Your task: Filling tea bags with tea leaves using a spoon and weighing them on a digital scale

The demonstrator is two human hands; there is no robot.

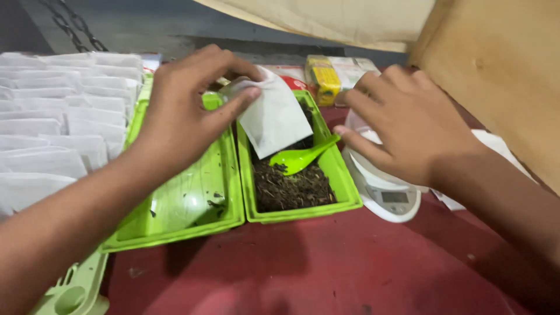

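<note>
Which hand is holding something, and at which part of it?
The left hand pinches a white paper sachet at its upper left corner. The right hand holds nothing.

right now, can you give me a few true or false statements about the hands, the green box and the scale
1. The left hand pinches a white paper sachet above the green box. True.
2. The green spoon lies on the digital scale. False: it rests in the box on the dark loose tea.
3. The right hand grips the spoon handle. False: its fingers are spread above the scale, near the spoon's handle but not closed on it.
4. Rows of white sachets lie left of the open lid. True.
5. The tabletop is blue. False: it is red.
</note>
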